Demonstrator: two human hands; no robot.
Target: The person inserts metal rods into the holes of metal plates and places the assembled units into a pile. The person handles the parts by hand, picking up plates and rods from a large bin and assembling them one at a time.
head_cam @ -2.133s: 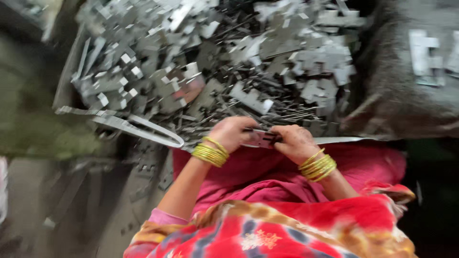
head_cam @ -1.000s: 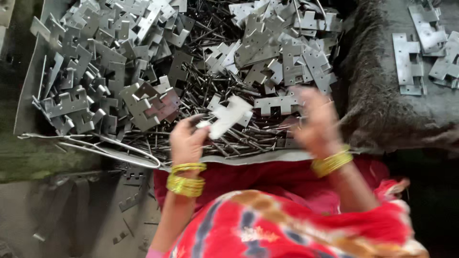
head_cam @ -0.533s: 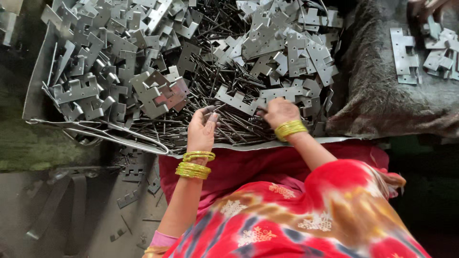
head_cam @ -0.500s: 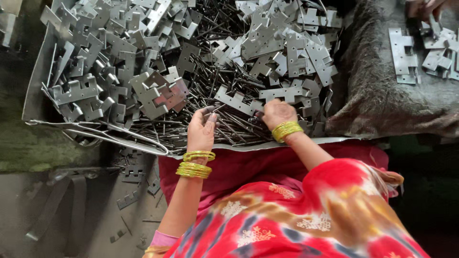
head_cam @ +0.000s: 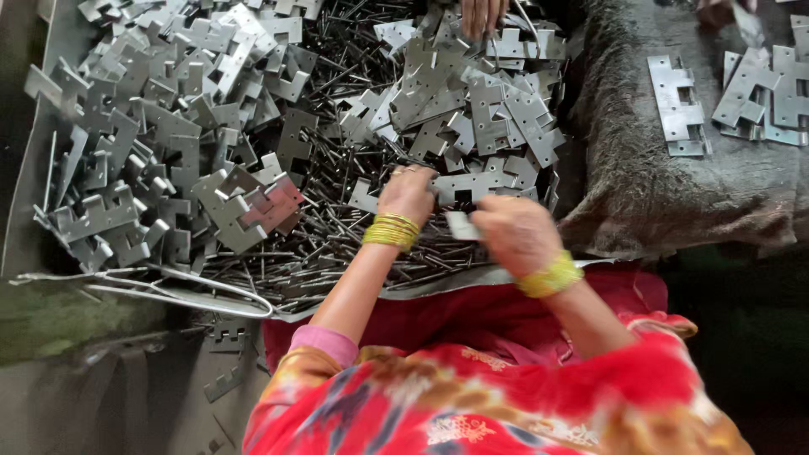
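Comparing with half a second ago, both hands have slid right and pulled back toward the near lip of the metal tray [head_cam: 25, 211], and the right one has left the pile.

Using the tray as the landmark: its left wall runs up the frame's left side, with a heap of grey hinge plates [head_cam: 160, 152] packed against it, so no free room there. A bent wire [head_cam: 168, 291] lies along the tray's near-left edge. In the tray's middle is a bed of thin steel pins [head_cam: 337, 227].

The left hand [head_cam: 408, 192] rests on those pins near the tray's front edge, fingers curled down into them; can't tell if its grip actually has a pin.

Just right of it, over the tray's front lip, the right hand [head_cam: 516, 232] has its grip pinched on a small flat metal plate [head_cam: 463, 226].

Someone else's fingers [head_cam: 482, 15] reach in at the tray's far edge.

Right of the tray, a grey cloth [head_cam: 640, 194] carries finished hinges [head_cam: 678, 105], with bare cloth toward its near side.
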